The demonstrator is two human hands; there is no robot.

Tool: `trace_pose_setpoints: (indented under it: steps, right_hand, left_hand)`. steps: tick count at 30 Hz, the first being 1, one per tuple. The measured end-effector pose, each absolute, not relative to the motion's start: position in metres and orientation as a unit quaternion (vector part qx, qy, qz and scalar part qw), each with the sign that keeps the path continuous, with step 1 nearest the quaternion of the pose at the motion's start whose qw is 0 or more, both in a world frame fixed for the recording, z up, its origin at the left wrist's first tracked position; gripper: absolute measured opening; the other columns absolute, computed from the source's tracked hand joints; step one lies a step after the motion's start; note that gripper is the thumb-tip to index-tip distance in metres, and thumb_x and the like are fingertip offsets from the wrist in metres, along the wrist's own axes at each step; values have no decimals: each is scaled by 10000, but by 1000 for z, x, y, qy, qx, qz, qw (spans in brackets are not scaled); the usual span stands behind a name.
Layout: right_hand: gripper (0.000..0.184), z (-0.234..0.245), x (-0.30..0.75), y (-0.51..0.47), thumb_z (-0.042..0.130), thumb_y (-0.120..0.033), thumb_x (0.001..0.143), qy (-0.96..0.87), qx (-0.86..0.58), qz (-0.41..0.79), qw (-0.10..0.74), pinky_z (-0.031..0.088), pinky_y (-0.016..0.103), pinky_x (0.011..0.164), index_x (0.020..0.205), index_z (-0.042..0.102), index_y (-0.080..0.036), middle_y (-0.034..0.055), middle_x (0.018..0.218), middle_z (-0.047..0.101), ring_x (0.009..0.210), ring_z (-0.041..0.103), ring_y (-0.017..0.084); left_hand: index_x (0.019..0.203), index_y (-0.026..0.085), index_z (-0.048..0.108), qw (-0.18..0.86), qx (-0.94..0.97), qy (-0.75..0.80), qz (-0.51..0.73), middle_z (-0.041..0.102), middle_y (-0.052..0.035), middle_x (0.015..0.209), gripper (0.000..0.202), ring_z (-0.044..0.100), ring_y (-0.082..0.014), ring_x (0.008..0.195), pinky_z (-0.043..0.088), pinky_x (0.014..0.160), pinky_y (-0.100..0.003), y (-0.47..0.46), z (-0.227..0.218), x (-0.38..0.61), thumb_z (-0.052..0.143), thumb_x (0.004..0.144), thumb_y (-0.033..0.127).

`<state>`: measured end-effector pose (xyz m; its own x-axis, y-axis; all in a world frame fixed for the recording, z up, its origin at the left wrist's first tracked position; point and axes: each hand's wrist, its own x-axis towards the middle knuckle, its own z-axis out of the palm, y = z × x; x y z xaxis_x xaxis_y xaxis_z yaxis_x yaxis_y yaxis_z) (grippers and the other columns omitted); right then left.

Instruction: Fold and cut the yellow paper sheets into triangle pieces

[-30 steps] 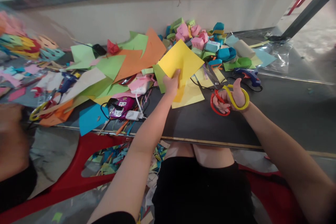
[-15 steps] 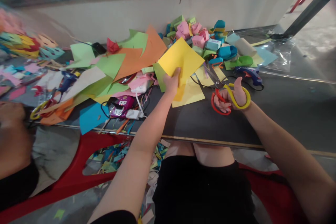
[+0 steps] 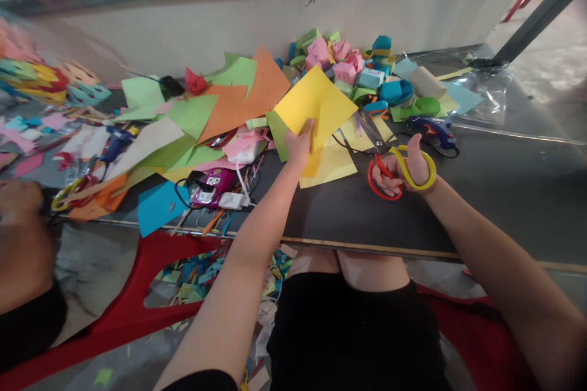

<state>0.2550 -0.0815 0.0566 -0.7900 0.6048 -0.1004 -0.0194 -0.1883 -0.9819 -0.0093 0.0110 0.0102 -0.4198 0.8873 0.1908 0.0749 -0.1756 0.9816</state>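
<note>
Scissors (image 3: 397, 162) with red and yellow handles sit in the right hand (image 3: 413, 167), its grip closed through the loops, low over the dark desk (image 3: 458, 208), blades pointing away toward the left. Just beside it, the left hand (image 3: 300, 145) has its grip closed on the lower corner of a yellow sheet (image 3: 316, 101), held tilted above a second yellow sheet (image 3: 332, 166) lying flat. A blue glue gun (image 3: 435, 131) rests just beyond the right hand.
</note>
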Motion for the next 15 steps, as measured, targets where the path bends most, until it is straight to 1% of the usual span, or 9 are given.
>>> trace_pose_setpoints:
  steps: [2, 4, 6, 8, 12, 15]
  right_hand:
    - [1058, 56, 255, -82, 5, -1039, 675, -598, -250, 730, 218, 405, 286, 407, 771, 624, -186, -59, 404, 294, 347, 372, 129]
    - [1062, 55, 255, -82, 4, -1037, 675, -597, -243, 732, 219, 401, 285, 401, 766, 629, -183, -61, 401, 288, 341, 365, 128]
    - [1055, 56, 255, -82, 16, -1031, 689, -593, -244, 736, 218, 400, 285, 403, 772, 632, -178, -64, 397, 284, 340, 358, 125]
    - [1026, 56, 255, -82, 30, -1006, 736, -586, -261, 737, 212, 404, 284, 414, 781, 631, -176, -64, 398, 285, 347, 363, 125]
    - [981, 56, 255, -82, 79, -973, 797, -575, -276, 742, 207, 403, 278, 419, 825, 637, -167, -61, 407, 290, 366, 380, 129]
    - [1021, 53, 257, -81, 66, -969, 798, -570, -271, 745, 215, 407, 274, 420, 895, 661, -145, -56, 428, 302, 383, 379, 127]
  left_hand:
    - [1274, 206, 658, 317, 439, 553, 634, 686, -157, 1365, 555, 644, -270, 1303, 547, 1093, -411, 11, 9, -10, 731, 832, 534]
    - [1284, 203, 646, 315, 445, 551, 632, 684, -154, 1371, 578, 649, -266, 1298, 544, 1096, -416, 11, 9, -10, 722, 833, 557]
    - [1296, 203, 637, 311, 451, 553, 628, 686, -154, 1368, 614, 646, -266, 1302, 538, 1101, -419, 10, 10, -11, 733, 818, 577]
    - [1284, 196, 645, 303, 455, 556, 627, 695, -165, 1349, 627, 648, -273, 1298, 536, 1102, -417, 9, 12, -11, 755, 798, 576]
    - [1215, 182, 679, 287, 459, 564, 623, 725, -176, 1285, 563, 649, -292, 1296, 533, 1104, -419, 6, 13, -10, 769, 794, 545]
    - [1199, 198, 678, 289, 447, 572, 624, 724, -163, 1292, 513, 643, -292, 1304, 527, 1114, -425, 4, 15, -10, 767, 802, 512]
